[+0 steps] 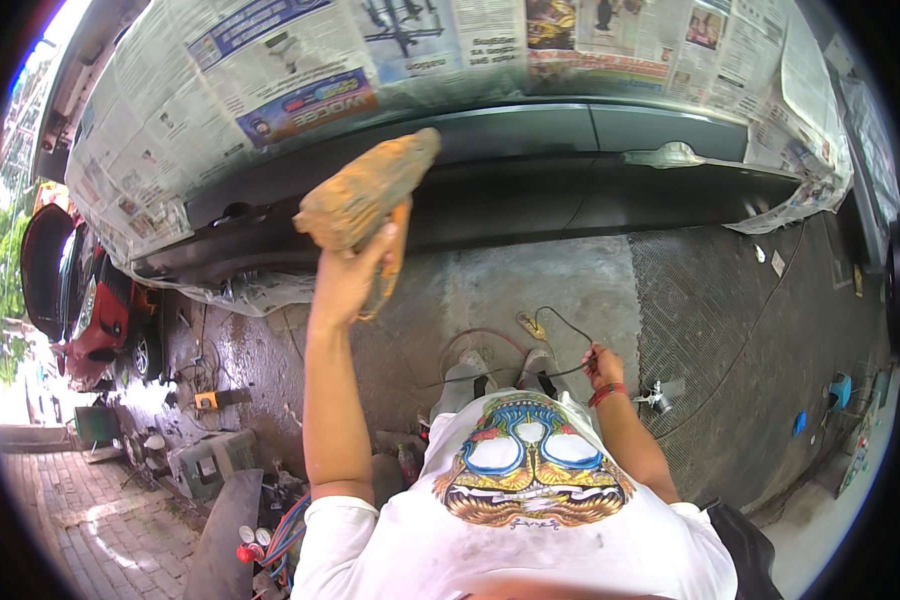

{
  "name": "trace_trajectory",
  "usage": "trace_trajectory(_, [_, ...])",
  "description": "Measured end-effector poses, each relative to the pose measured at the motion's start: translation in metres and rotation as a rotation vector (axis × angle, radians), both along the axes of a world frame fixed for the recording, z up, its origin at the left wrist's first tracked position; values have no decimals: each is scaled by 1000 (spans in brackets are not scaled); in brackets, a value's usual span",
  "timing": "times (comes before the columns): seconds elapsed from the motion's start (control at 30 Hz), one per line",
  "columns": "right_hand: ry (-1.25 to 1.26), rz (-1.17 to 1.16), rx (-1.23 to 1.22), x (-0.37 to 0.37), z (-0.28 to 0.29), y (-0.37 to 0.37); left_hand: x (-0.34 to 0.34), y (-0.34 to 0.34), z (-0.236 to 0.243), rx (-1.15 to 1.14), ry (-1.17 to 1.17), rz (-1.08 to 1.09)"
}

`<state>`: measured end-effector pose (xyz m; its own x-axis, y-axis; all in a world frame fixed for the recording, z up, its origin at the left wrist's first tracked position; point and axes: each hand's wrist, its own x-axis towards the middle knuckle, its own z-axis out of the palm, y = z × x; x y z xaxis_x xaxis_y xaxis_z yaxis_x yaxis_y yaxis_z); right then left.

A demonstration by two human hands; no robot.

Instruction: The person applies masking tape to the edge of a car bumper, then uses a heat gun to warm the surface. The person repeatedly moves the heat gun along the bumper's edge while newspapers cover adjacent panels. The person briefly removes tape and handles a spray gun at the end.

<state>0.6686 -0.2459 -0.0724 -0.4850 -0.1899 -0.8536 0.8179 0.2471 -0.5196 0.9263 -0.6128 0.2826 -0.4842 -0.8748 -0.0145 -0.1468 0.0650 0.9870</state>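
My left hand (355,272) is raised and wrapped round the handle of a dusty orange power tool (365,190). The tool has a bulky body and a looped grip, and its exact kind is unclear. It is held up before the dark side panel (510,195) of a car, and I cannot tell whether they touch. Low on the right, the fingers of my right hand (602,368) are closed on a thin dark cable (565,322). One stretch of cable runs toward a yellowish piece (531,325) near my feet; another crosses left in front of my legs.
Newspaper sheets (450,45) mask the car's upper part. A spray gun (656,398) lies right of my right hand. Cables and an orange box (206,400) are on the wet floor at left, near a red car (95,300). Gauges with hoses (255,545) stand lower left.
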Motion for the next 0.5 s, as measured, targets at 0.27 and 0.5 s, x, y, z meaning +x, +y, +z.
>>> trace_trajectory(0.27, [-42, -20, -78, -7, -15, 30, -137, 36, 19, 181, 28, -426])
trace_trajectory(0.5, [-113, -12, -60, -24, -29, 39, -54, 1, 22, 64, 22, -105])
